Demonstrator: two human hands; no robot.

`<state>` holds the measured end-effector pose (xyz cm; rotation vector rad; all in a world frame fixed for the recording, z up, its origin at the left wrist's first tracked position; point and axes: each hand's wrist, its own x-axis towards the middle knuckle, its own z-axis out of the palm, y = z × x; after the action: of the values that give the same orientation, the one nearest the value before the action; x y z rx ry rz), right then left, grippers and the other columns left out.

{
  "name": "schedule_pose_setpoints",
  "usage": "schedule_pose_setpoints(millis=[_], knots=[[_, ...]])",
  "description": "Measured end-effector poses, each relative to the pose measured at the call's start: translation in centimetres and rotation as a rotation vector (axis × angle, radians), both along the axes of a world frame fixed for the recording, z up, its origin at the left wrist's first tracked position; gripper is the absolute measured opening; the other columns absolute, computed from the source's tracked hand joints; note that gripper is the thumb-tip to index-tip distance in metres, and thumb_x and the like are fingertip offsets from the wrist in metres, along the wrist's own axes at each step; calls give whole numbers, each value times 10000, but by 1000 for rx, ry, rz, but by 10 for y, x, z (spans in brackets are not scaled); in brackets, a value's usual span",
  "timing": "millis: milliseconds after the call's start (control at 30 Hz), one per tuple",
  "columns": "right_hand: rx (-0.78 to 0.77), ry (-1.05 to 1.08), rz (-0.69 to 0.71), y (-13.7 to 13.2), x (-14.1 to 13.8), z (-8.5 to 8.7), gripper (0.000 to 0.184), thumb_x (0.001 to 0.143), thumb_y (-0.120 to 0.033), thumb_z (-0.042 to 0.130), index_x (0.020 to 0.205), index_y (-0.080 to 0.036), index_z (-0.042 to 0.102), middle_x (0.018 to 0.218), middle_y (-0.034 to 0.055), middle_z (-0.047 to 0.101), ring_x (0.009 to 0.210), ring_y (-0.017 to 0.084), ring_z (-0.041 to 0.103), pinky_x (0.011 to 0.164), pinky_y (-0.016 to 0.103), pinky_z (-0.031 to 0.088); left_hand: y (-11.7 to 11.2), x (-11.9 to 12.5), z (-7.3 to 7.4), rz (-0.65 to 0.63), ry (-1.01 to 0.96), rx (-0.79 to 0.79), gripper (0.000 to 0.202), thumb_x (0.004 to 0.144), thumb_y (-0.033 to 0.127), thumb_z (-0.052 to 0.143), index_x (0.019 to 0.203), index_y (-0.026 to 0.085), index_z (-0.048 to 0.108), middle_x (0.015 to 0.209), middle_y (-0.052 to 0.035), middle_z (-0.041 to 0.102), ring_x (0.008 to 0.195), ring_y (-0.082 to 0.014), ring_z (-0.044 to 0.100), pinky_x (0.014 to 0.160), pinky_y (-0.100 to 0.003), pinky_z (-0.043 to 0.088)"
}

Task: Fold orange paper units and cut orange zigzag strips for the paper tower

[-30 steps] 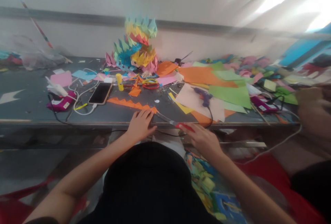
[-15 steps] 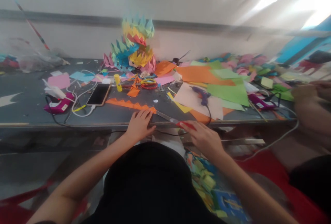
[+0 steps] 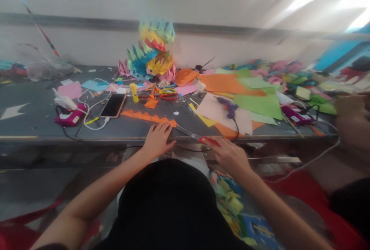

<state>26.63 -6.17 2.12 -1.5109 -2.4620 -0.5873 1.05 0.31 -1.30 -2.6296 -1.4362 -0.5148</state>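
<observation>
An orange paper strip [image 3: 141,116] with a zigzag upper edge lies near the table's front edge. My left hand [image 3: 158,139] rests on the right end of the strip, fingers stretched out and thumb apart. In my right hand [image 3: 229,153] is a knife [image 3: 189,133], fingers wrapped round its red handle. Its long metal blade points left, and the tip meets the strip's right end beside my left fingertips. Whether the blade lies under or against the paper, I cannot tell.
Left of the strip lie a phone [image 3: 113,106] on a cable and a purple power socket [image 3: 70,115]. A glue gun [image 3: 228,106] rests on paper sheets to the right. Behind stands a folded-paper model [image 3: 150,55]. At the far right is another person's arm [image 3: 354,123].
The whole view has shifted slightly, so things sit a little further right. Both hands, the knife and the strip keep nearly the same places relative to each other.
</observation>
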Motion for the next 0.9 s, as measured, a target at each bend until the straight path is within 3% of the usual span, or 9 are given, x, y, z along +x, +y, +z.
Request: schedule_pose_setpoints(millis=[700, 900], knots=[[-32, -1, 51, -1, 20, 2, 537, 734, -5, 467, 1160, -310, 587, 1120, -26, 628, 930, 137, 578, 668, 217, 430, 2, 0, 1, 3, -4, -15, 504, 819, 442, 503, 1242, 170, 470, 1247, -85, 529, 1148, -245, 442, 928, -398, 351], [31, -25, 45, 3, 18, 3, 503, 759, -33, 479, 1178, -293, 575, 1106, 1, 629, 925, 148, 572, 669, 223, 423, 4, 0, 3, -3, -6, -21, 489, 826, 458, 491, 1226, 176, 488, 1228, -86, 538, 1131, -244, 452, 930, -390, 356]])
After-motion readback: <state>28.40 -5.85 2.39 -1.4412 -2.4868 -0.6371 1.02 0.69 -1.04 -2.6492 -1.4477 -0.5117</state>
